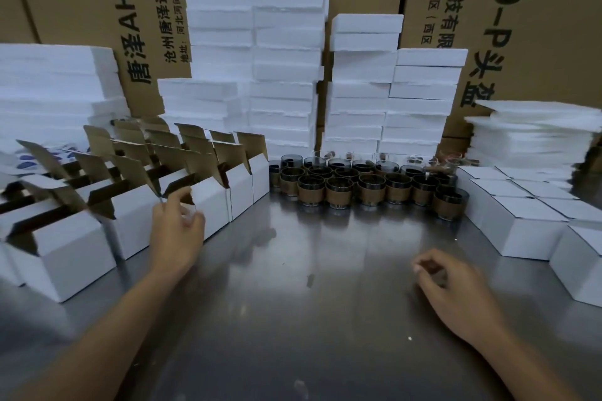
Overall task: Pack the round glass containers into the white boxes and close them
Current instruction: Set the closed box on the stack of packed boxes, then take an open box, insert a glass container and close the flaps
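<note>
Several round glass containers [368,184] with brown paper bands stand in rows at the back middle of the steel table [309,303]. Rows of open white boxes [136,205] with raised brown flaps line the left side. My left hand [177,225] reaches to the front of one of these open boxes, fingers loosely curled and blurred, holding nothing that I can see. Over the table at the right, my right hand [456,290] hovers with loosely curled fingers and is empty. Closed white boxes [521,218] sit at the right.
Tall stacks of white foam pieces [286,58] rise behind the containers, with more at the far left and far right. Large brown printed cartons [521,10] form the back wall. Bare shiny table surface lies between my hands.
</note>
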A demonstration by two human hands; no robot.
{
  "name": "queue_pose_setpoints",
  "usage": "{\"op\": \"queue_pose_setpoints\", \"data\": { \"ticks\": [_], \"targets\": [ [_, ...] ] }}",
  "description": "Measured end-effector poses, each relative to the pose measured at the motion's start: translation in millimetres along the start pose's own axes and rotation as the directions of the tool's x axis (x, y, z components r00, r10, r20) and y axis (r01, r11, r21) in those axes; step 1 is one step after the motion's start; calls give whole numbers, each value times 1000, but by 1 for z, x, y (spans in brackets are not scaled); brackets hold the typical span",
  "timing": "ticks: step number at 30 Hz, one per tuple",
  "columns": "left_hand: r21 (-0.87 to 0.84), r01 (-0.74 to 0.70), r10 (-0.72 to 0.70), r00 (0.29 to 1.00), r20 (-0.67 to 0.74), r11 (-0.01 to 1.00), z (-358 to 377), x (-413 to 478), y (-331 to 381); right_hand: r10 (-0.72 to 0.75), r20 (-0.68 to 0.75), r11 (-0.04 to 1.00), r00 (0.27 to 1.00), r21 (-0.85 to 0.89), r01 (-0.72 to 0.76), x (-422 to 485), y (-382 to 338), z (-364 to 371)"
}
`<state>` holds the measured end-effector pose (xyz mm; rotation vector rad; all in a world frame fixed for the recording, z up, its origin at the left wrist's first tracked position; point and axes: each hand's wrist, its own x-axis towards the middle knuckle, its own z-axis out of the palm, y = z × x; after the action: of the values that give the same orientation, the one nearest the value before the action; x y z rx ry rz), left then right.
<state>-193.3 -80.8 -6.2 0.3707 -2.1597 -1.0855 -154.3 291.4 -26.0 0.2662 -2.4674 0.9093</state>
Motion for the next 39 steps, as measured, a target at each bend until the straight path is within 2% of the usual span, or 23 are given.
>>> {"op": "queue_pose_setpoints", "data": {
  "ticks": [3,9,15,19,22,26,30,35,39],
  "targets": [
    [83,-44,43,999,11,996,-2,5,-5,1,-7,1000,1000,-5,-2,1,1,1],
    [178,-40,27,997,78,983,-2,7,-13,-5,-22,1000,1000,-11,5,1,2,2],
    [246,-175,149,982,120,953,0,-4,5,-16,-26,1000,1000,-8,16,2,2,2],
    [286,-413,400,910,105,865,11,-25,44,-12,-13,1000,1000,9,12,1,2,3],
    [263,-523,509,852,124,811,26,-46,79,-8,-3,1000,1000,26,8,1,3,3],
    [206,-552,526,834,169,808,53,-80,111,-7,6,999,1000,47,6,1,2,2],
    [248,-637,610,771,184,730,71,-107,128,-31,3,999,1000,36,31,1,1,2],
    [267,-697,664,716,215,665,80,-112,130,-31,25,999,999,40,30,2,3,4],
    [271,-714,675,700,234,646,88,-112,127,-16,49,1000,999,16,16,3,6,7]
  ]
}}
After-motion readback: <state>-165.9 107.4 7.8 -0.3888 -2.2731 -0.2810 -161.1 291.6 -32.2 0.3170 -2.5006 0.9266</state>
